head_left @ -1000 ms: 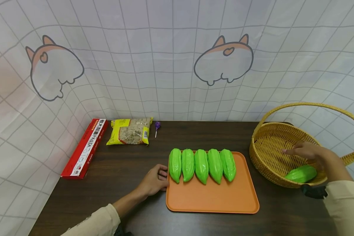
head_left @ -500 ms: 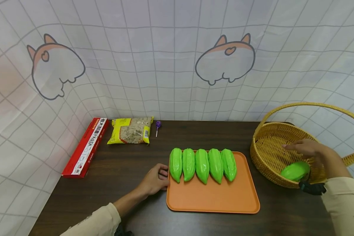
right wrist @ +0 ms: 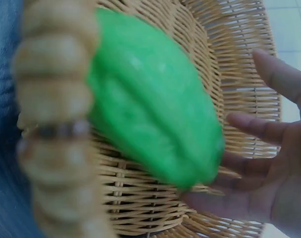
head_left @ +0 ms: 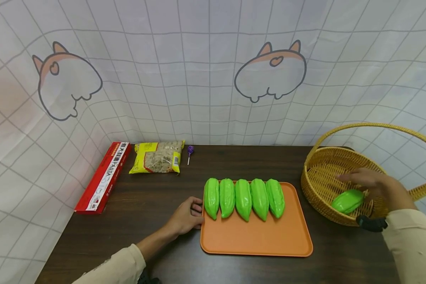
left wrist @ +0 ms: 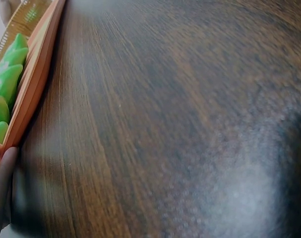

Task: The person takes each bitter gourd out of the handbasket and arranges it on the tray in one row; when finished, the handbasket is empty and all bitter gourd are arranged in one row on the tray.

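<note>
Several glossy green ridged pieces (head_left: 243,200), shaped like star fruit, lie side by side along the far left part of an orange tray (head_left: 255,240). My left hand (head_left: 184,218) holds the tray's left edge, its thumb and a fingertip on the rim in the left wrist view. Inside a wicker basket (head_left: 323,161) at the right lies one more green ridged piece (right wrist: 155,99). My right hand (head_left: 372,183) is over the basket, fingers spread and loosely bent. In the right wrist view its lower fingers are at the piece's end; whether they touch is unclear.
A red pasta box (head_left: 103,177) lies at the left, beside a yellow bag (head_left: 157,157) and a purple lollipop (head_left: 190,152). The basket's tall handle (head_left: 372,125) arches over it. A white checked cloth (head_left: 209,79) hangs behind the dark table (head_left: 145,197).
The green piece in the basket has shifted left and towards the middle, out from under my right wrist. My right hand has moved slightly left. My left hand stays at the tray.
</note>
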Available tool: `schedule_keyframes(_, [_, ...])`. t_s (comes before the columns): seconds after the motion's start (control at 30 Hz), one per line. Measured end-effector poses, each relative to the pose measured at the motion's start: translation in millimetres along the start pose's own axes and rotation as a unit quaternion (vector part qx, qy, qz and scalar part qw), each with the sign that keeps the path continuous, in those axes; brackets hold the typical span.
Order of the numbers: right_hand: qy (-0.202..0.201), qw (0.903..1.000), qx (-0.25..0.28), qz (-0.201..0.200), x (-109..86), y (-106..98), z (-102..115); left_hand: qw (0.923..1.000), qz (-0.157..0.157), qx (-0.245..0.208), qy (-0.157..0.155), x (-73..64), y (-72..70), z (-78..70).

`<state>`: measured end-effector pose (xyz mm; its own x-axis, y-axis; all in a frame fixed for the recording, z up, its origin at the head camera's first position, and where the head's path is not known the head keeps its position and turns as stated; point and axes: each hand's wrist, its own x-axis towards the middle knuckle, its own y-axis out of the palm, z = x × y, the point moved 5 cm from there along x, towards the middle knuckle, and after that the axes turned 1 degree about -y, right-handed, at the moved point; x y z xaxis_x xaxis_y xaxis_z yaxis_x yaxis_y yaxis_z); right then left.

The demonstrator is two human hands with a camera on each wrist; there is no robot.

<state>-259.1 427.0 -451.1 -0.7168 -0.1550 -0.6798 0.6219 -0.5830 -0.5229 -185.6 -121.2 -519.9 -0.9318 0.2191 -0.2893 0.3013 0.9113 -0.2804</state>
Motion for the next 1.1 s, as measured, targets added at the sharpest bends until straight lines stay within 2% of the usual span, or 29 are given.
schedule_keyframes(0.1, [-0.012,0.9997,0.023,-0.002,3.2,0.0,1.1,1.0000,0.000,-0.001,0.000,0.3,0.1,-0.5])
schedule_keyframes(0.4, [-0.032,0.9989,0.001,-0.035,5.8,-0.7,-3.7,1.0000,0.002,-0.005,0.000,0.2,-0.1,-1.7])
schedule_keyframes(0.6, [-0.032,0.9990,0.014,-0.028,7.3,-0.7,-5.8,1.0000,0.002,-0.002,-0.003,0.5,-0.2,-0.8])
schedule_keyframes(0.83, [-0.054,0.9984,0.014,-0.011,9.2,3.7,-1.2,1.0000,0.001,-0.002,-0.002,0.6,-0.3,-0.8])
schedule_keyframes(1.1, [-0.049,0.9987,0.016,-0.003,9.9,5.4,3.1,1.0000,0.001,-0.006,-0.004,-0.3,0.1,-0.4])
